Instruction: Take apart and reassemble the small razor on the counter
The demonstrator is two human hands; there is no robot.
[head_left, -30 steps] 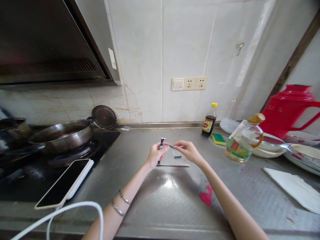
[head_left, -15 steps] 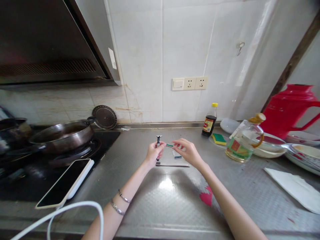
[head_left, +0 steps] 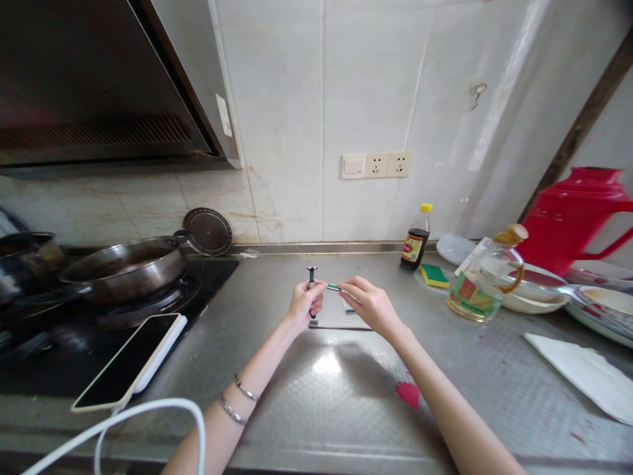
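Above a dimpled steel countertop (head_left: 346,402), we see the left hand (head_left: 304,305) closed around a slim dark razor-like tool with a metal head (head_left: 311,271), held upright. The right hand (head_left: 370,305) pinches a small green strip (head_left: 333,287) between thumb and forefinger, just beside the tool's handle. A flat pale sheet (head_left: 341,324) lies on the counter beneath both hands.

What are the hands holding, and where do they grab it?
The left hand grips a razor by its handle, with the head pointing up. The right hand pinches one end of a green piece with its fingertips.
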